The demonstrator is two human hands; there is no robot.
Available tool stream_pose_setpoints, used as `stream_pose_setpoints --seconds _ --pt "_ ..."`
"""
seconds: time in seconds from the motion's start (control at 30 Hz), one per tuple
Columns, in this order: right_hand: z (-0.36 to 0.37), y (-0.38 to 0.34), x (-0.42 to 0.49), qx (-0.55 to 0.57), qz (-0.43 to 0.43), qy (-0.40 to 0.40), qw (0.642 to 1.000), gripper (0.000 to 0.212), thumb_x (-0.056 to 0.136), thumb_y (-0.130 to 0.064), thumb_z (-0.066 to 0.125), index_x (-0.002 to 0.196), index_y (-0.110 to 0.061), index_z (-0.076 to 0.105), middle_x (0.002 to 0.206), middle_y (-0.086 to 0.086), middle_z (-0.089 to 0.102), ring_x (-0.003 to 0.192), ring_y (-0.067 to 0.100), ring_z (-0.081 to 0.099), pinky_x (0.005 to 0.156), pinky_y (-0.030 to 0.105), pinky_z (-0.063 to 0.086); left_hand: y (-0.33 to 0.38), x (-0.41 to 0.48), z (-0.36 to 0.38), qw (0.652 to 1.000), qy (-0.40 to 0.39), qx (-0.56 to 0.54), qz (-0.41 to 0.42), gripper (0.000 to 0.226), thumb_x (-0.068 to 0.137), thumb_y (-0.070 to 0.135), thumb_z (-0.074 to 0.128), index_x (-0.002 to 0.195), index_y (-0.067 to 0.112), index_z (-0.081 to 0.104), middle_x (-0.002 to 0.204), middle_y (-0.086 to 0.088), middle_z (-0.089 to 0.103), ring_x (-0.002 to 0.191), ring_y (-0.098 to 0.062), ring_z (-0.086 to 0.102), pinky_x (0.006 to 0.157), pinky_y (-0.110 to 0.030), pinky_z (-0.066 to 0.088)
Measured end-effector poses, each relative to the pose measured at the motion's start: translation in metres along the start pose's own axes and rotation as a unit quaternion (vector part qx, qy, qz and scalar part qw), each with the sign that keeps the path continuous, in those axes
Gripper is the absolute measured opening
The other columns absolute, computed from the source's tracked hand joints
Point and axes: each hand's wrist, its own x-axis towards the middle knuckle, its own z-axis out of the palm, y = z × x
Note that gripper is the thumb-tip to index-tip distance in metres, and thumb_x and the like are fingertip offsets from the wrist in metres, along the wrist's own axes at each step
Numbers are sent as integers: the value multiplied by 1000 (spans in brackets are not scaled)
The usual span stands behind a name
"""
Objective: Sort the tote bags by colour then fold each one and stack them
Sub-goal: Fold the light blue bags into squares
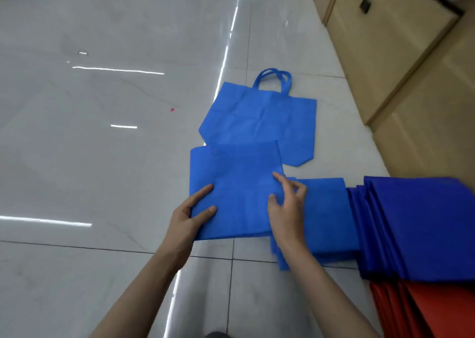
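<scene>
Two hands hold the folded blue bag (239,183) taut: left hand (187,219) grips its 9 o'clock edge, right hand (288,204) pinches the 3 o'clock edge, seemingly to shift it onto the blue stack (326,209) at 3 o'clock.

Prob. stockrm: stacked cartons (385,44) lining glossy tiled floor (102,157).

A single wide-angle camera, worn on the head, looks forward and steeply down at the tiled floor (102,145). It is close above the folded blue bag (236,183), which sits just below centre. Cardboard boxes (385,55) recede beyond that bag, to the upper right.
</scene>
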Motion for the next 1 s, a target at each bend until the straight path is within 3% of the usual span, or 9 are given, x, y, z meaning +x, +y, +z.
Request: stream_pose_setpoints --seconds 0.07,0.23,0.33,0.43,0.5,0.63,0.83,0.93,1.0 --pt "-31 16 7 -71 0 51 996 42 91 -7 50 129 -25 53 120 -4 32 61 21 50 58 38 49 -6 3 40 999 -33 29 25 40 85 11 66 117 33 64 118 20 60 105 1 60 85 -18 50" --pt "-85 60 23 -253 10 83 964 42 91 -7 48 131 -20 51 134 7 34 65 23 51 49 29 41 -52 15 117 978 -63 184 79 39 91 15 59 126 31 52 124 13 52 112 3 51 96 -18 42" --pt "-96 81 29 -359 46 69 930 48 89 -5 49 134 -19 49 141 10 30 100 29 53 70 35 44 -83 19 143 917 -39 387 85 49 93 33 55 139 31 38 122 1 46 115 -17 46 94 -25 37" --pt "-93 99 29 -461 22 -1 887 59 89 -5 50 143 -24 35 155 6 15 135 26 26 103 34 32 -100 15 154 845 1 522 112 58 90 41 56 143 31 33 144 -12 31 128 -30 35 102 -36 31" --pt "-88 109 31 -453 18 -91 887 67 91 4 42 148 -26 25 159 -1 5 144 20 10 108 31 31 -112 17 150 846 1 517 127 66 85 45 59 144 26 36 151 -25 15 137 -42 23 109 -46 25" --pt "-77 123 35 -443 46 -164 880 69 92 9 32 149 -29 22 159 -5 7 146 16 3 106 33 35 -132 24 133 789 -106 605 18 82 76 76 15 144 40 -14 154 -15 -19 143 -32 -10 115 -44 4" --pt "-64 104 44 -407 40 -38 912 43 90 -4 46 131 -16 48 143 7 36 133 26 29 95 37 40 -105 32 117 874 -170 451 66 66 88 62 42 144 45 12 157 -4 -7 144 -18 7 115 -29 11" --pt "-52 81 52 -308 -110 93 940 36 78 7 53 111 -4 61 120 17 53 108 35 49 84 43 47 -72 39 91 916 -129 353 143 47 88 52 43 134 50 33 151 16 11 133 7 20 107 -12 21" --pt "-35 56 60 -253 -205 102 940 34 77 6 47 106 -3 62 114 16 54 100 31 51 76 38 48 -60 49 67 917 -73 353 170 43 90 46 45 133 45 39 147 16 21 125 15 22 97 -1 19"
